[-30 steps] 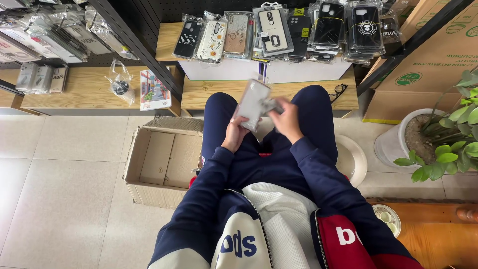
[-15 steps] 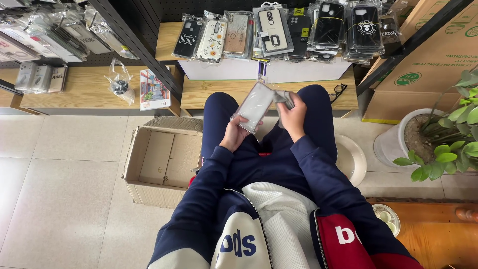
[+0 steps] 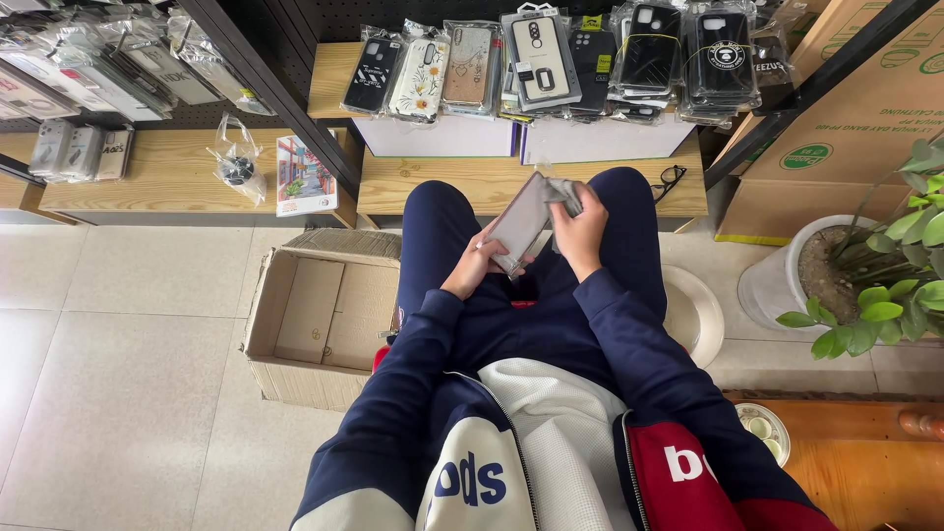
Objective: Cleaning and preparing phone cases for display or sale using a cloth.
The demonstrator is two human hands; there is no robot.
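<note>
I sit with both hands raised over my lap in navy trousers. My left hand (image 3: 474,265) grips the lower end of a clear phone case in a plastic sleeve (image 3: 521,218), tilted up toward the right. My right hand (image 3: 582,228) holds a small grey cloth (image 3: 562,191) pressed against the case's upper end. Both hands are closed on what they hold.
An open cardboard box (image 3: 320,315) stands on the tiled floor at my left. Ahead, a low wooden shelf (image 3: 433,183) carries a row of packaged phone cases (image 3: 551,59) and black glasses (image 3: 669,179). A potted plant (image 3: 855,265) and large cartons stand at the right.
The case has turned from facing me to more edge-on, and my left hand shifted up along it. My right hand with the cloth rose to the case's top end.
</note>
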